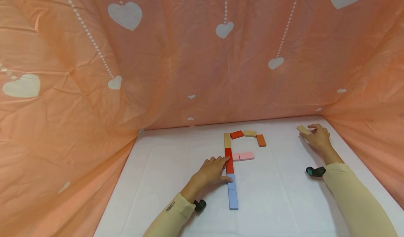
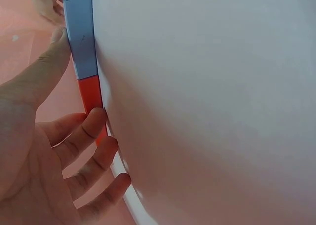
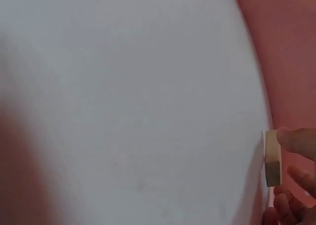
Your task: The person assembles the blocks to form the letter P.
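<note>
Flat wooden blocks lie on the white tabletop in a shape like a letter. Its upright line has a beige block (image 1: 227,140), red blocks (image 1: 229,161) and light blue blocks (image 1: 233,199). My left hand (image 1: 211,170) rests along this line from the left, fingers spread. In the left wrist view, its thumb touches a blue block (image 2: 81,37) and a forefinger lies by the red one (image 2: 91,94). Far to the right, my right hand (image 1: 319,138) pinches a separate beige block (image 1: 303,130). The right wrist view shows the thumb against this beige block (image 3: 273,158); its far side is hidden.
Along the top of the shape run a red block (image 1: 236,135), a beige block (image 1: 250,133) and an orange block (image 1: 261,140). Pink blocks (image 1: 246,156) branch right from the middle. An orange curtain with hearts (image 1: 195,72) borders the white table (image 1: 164,166) at the back and sides.
</note>
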Tool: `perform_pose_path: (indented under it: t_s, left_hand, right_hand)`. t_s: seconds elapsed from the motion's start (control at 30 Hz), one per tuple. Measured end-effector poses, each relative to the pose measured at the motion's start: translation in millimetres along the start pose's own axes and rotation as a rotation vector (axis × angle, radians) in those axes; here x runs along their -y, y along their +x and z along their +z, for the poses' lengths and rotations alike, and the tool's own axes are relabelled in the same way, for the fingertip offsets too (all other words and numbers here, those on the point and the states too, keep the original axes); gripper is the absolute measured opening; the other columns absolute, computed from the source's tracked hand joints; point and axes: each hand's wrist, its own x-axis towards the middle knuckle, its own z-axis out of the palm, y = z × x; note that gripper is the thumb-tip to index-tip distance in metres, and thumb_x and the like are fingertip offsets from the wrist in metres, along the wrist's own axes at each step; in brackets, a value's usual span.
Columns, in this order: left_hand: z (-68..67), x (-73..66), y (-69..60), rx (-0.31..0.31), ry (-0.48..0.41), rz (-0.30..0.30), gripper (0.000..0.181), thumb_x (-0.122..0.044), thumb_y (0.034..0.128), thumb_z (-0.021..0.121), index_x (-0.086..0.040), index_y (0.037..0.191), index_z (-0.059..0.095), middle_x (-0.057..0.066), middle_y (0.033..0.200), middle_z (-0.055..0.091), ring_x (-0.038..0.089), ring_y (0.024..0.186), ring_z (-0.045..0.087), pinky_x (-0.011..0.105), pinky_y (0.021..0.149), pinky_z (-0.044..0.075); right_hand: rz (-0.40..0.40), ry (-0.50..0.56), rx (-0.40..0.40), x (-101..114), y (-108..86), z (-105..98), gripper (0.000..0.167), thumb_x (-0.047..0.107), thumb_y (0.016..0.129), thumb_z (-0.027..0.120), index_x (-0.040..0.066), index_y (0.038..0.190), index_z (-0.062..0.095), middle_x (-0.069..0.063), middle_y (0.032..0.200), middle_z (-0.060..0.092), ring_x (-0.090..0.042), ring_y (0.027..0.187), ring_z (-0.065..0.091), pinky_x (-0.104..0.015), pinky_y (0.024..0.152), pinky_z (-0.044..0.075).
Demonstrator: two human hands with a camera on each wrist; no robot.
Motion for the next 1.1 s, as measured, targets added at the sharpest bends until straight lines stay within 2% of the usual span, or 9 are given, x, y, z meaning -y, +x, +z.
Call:
perform_pose_path:
  t_s: [0.27, 0.7, 0.8, 1.0, 1.1]
  left_hand:
    - [-0.3, -0.8, -0.3, 0.004, -0.007, -0.005, 0.095, -0.058, 0.0882, 0.083, -0.016, 0.164, 0.045, 0.005, 0.157, 0.057, 0.03, 0.138, 0.054, 0.053, 0.118, 0.042]
    - [-1.4, -2.7, -0.7, 0.003, -0.001, -0.014, 0.095, -0.057, 0.0875, 0.084, -0.016, 0.163, 0.045, 0.005, 0.157, 0.057, 0.031, 0.139, 0.054, 0.054, 0.119, 0.042]
    - [-1.6, -2.8, -0.7, 0.002, -0.002, -0.01, 0.094, -0.057, 0.0876, 0.084, -0.016, 0.163, 0.046, 0.005, 0.156, 0.057, 0.03, 0.138, 0.054, 0.053, 0.118, 0.042]
    - [-0.9, -2.1, -0.2, 0.0, 0.002, -0.007, 0.094, -0.057, 0.0878, 0.084, -0.016, 0.163, 0.046, 0.006, 0.157, 0.057, 0.031, 0.138, 0.054, 0.053, 0.118, 0.043]
    - [-1.3, -2.4, -0.5, 0.001, 0.003, -0.009, 0.094, -0.057, 0.0878, 0.084, -0.016, 0.163, 0.046, 0.006, 0.158, 0.056, 0.031, 0.139, 0.054, 0.054, 0.118, 0.042]
  right_hand:
    - [0.041, -0.011, 0.037, -4.2, 4.9, 2.5, 0.061, 0.024, 0.103, 0.067, -0.018, 0.142, 0.044, -0.043, 0.131, 0.043, -0.061, 0.123, 0.041, -0.066, 0.096, 0.037]
    - [0.054, -0.04, 0.041, -4.8, 8.0, 3.4, 0.055, 0.022, 0.104, 0.064, -0.018, 0.139, 0.048, -0.043, 0.129, 0.042, -0.059, 0.12, 0.044, -0.067, 0.097, 0.038]
    - [0.048, -0.046, 0.034, -5.1, 7.9, 3.2, 0.054, 0.022, 0.104, 0.064, -0.017, 0.137, 0.05, -0.042, 0.126, 0.044, -0.058, 0.116, 0.045, -0.064, 0.094, 0.038]
    - [0.0, -0.035, 0.007, -7.0, 5.8, 4.2, 0.049, 0.018, 0.1, 0.066, -0.017, 0.133, 0.057, -0.04, 0.116, 0.054, -0.051, 0.106, 0.053, -0.045, 0.08, 0.04]
    - [-0.013, -0.012, 0.004, -4.8, 3.3, 3.6, 0.048, 0.015, 0.1, 0.067, -0.018, 0.133, 0.057, -0.039, 0.114, 0.058, -0.048, 0.102, 0.057, -0.041, 0.077, 0.042]
